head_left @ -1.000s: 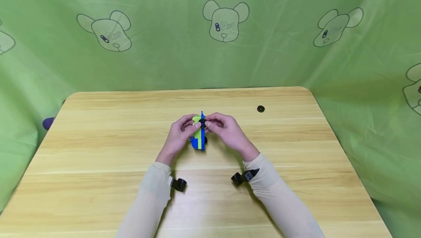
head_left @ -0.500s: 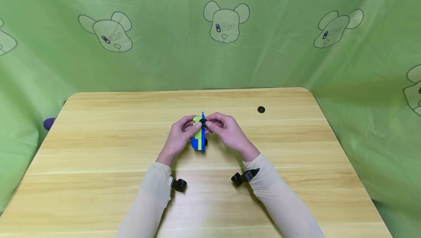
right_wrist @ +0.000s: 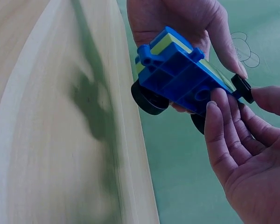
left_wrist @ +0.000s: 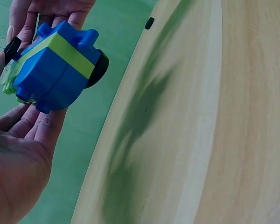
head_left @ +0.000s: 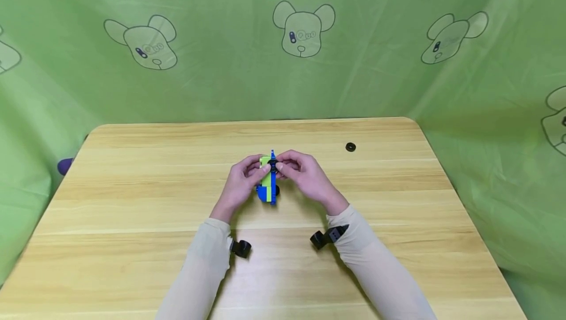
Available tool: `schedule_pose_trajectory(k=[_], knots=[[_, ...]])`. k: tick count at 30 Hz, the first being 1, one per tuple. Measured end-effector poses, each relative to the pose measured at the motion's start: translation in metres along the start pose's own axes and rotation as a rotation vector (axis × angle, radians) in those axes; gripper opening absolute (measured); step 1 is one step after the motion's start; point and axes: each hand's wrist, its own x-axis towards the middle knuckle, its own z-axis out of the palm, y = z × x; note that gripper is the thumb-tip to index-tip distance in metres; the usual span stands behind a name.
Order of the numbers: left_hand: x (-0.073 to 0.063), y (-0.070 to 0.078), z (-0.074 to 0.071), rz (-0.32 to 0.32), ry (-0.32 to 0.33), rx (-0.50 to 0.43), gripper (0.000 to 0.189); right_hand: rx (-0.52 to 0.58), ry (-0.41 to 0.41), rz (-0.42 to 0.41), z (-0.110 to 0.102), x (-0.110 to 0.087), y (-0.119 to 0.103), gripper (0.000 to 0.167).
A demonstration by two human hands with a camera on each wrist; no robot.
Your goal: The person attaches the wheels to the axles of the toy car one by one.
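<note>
A blue and yellow-green toy car (head_left: 267, 182) is held up between both hands above the middle of the table. My left hand (head_left: 240, 177) grips the car's body from the left, with its thumb at a black wheel (right_wrist: 242, 88) on the upper side. From the right, my right hand (head_left: 306, 175) holds the same car; its thumb presses that wheel from the opposite side. In the right wrist view, the right fingers (right_wrist: 224, 126) lie against the blue underside. Another black wheel (right_wrist: 150, 99) sits at the car's near end, and a further one is partly hidden behind the body.
A loose black wheel (head_left: 351, 147) lies at the back right of the wooden table (head_left: 132, 202). Green cloth (head_left: 221, 64) with printed bear heads hangs behind and at both sides. Something purple (head_left: 65, 165) shows beyond the left table edge.
</note>
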Motion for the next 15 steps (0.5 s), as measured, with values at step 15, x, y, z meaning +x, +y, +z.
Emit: schedule_pose_trajectory(k=[15], knots=[[-0.002,-0.001,-0.001,0.028,-0.006,0.010,0.049,-0.041,-0.006,-0.005,-0.001,0.000,0.002,0.022]])
